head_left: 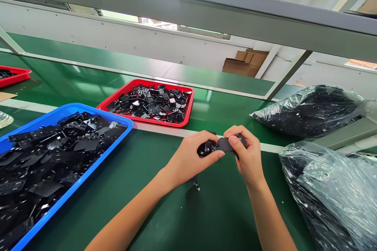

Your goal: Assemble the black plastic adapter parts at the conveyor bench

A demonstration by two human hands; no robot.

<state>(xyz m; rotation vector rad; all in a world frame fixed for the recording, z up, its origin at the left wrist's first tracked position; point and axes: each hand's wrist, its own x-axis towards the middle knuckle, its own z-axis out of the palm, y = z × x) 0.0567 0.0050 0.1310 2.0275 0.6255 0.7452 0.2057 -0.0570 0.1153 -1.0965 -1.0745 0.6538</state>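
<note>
Both of my hands meet above the green tabletop, right of the middle of the view. My left hand (191, 155) is closed around a bunch of glossy black plastic parts (207, 148), partly hidden by the fingers. In my right hand (247, 153), thumb and fingers pinch a flat black plastic piece (224, 144), whose left end reaches the left fingertips. More dark material shows behind the right fingers, too covered to make out. Below the hands, a few tiny loose bits (197, 186) lie on the table.
A blue tray (101, 164) heaped with flat black parts stands on the left. Behind it sits a red tray (190, 106) of similar small pieces, with another red tray (25, 74) far left. Clear plastic bags (312, 111) of black parts lie right. A grey beam (188, 6) crosses above.
</note>
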